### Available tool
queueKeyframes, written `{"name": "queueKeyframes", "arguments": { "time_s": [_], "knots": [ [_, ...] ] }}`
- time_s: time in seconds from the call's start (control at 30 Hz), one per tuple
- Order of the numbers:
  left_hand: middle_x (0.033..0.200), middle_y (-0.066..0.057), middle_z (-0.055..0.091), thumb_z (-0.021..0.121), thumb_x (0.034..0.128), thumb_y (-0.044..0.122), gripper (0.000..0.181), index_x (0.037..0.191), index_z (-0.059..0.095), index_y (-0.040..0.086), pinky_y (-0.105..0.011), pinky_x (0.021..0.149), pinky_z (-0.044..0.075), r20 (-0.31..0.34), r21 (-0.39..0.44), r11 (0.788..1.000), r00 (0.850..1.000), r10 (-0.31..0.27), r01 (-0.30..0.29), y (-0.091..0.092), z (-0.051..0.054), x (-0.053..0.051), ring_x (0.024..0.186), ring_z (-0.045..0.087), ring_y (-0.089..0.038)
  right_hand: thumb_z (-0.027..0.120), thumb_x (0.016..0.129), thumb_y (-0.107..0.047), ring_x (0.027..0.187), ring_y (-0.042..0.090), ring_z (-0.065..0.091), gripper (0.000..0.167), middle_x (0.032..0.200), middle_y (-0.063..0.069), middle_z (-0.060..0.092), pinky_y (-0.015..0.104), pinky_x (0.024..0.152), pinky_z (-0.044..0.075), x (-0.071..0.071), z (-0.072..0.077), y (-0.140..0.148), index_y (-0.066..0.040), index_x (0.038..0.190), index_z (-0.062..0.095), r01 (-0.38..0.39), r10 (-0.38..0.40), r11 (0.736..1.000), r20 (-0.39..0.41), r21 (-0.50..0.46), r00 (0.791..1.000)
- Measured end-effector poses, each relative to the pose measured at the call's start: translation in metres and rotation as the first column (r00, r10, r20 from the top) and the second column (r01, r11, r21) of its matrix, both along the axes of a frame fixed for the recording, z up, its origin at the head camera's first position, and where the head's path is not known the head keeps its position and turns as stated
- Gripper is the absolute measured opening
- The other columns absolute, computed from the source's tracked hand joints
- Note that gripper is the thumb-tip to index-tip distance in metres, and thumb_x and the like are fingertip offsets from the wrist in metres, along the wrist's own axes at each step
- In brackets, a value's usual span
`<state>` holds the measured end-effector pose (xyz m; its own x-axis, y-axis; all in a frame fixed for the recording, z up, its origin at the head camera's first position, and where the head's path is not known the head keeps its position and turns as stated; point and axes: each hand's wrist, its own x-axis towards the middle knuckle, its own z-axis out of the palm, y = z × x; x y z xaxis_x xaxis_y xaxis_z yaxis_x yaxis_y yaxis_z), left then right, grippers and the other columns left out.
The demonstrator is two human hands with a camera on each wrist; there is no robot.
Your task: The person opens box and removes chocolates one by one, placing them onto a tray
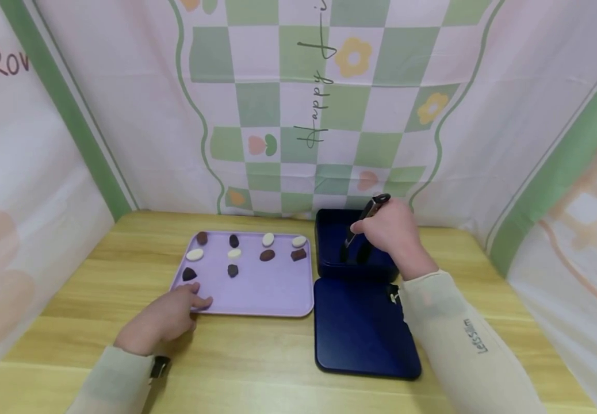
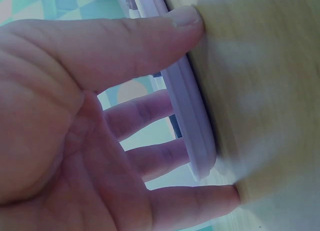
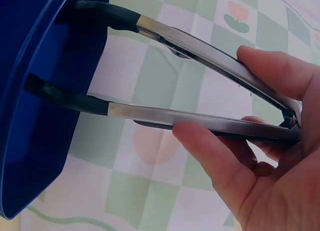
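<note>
In the head view my right hand point(image 1: 393, 225) holds a pair of metal tongs point(image 1: 364, 218) with black tips. The tips reach down into a dark blue box point(image 1: 358, 270). Seen from the right wrist, thumb and fingers lie along the two arms of the tongs point(image 3: 200, 122), which are spread with nothing visible between the tips. My left hand point(image 1: 171, 313) rests at the near left corner of a lilac tray point(image 1: 257, 296). In the left wrist view, thumb and fairly straight fingers touch the tray rim point(image 2: 192, 116). Small white, brown and black pieces, like chocolates, lie in rows on the tray.
A dark blue lid point(image 1: 363, 330) lies flat on the wooden table point(image 1: 247, 362), just in front of the box. Behind the table hangs a printed curtain point(image 1: 257, 103), close to the box's back. The tray stands directly left of the box.
</note>
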<state>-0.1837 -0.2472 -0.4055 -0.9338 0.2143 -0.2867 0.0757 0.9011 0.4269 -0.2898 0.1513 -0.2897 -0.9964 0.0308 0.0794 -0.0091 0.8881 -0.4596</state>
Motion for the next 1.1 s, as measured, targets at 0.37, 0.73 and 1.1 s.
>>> {"name": "queueKeyframes", "arguments": {
  "time_s": [0.37, 0.73, 1.1],
  "knots": [
    [0.152, -0.029, 0.034, 0.070, 0.0836, -0.008, 0.049, 0.129, 0.067, 0.010, -0.065, 0.109, 0.025, 0.001, -0.007, 1.000, 1.000, -0.007, 0.007, 0.001, 0.001, 0.001, 0.137, 0.029, -0.053, 0.080, 0.077, -0.043, 0.095, 0.042, 0.059, 0.053, 0.102, 0.022, 0.063, 0.051, 0.083, 0.050, -0.004, -0.006, 0.013, -0.003, 0.107, 0.064, 0.061, -0.067, 0.994, -0.063, -0.088, 0.996],
    [0.152, -0.030, 0.034, 0.070, 0.0812, -0.010, 0.050, 0.128, 0.067, 0.008, -0.065, 0.109, 0.024, -0.018, 0.018, 1.000, 1.000, -0.006, 0.006, 0.000, 0.001, 0.002, 0.136, 0.029, -0.055, 0.082, 0.077, -0.043, 0.085, 0.036, 0.058, 0.049, 0.084, 0.016, 0.060, 0.046, 0.076, 0.051, 0.006, 0.010, 0.008, -0.007, 0.099, 0.056, 0.100, -0.143, 0.970, -0.186, -0.219, 0.972],
    [0.152, -0.029, 0.034, 0.071, 0.0823, -0.009, 0.050, 0.129, 0.067, 0.010, -0.066, 0.108, 0.025, 0.001, 0.001, 1.000, 1.000, -0.005, 0.005, 0.001, 0.003, 0.001, 0.137, 0.029, -0.054, 0.087, 0.072, -0.027, 0.068, 0.027, 0.055, 0.044, 0.067, 0.010, 0.054, 0.039, 0.063, 0.047, 0.032, 0.015, -0.057, -0.009, 0.078, 0.047, -0.165, 0.052, 0.919, -0.303, -0.359, 0.952]
  ]
}}
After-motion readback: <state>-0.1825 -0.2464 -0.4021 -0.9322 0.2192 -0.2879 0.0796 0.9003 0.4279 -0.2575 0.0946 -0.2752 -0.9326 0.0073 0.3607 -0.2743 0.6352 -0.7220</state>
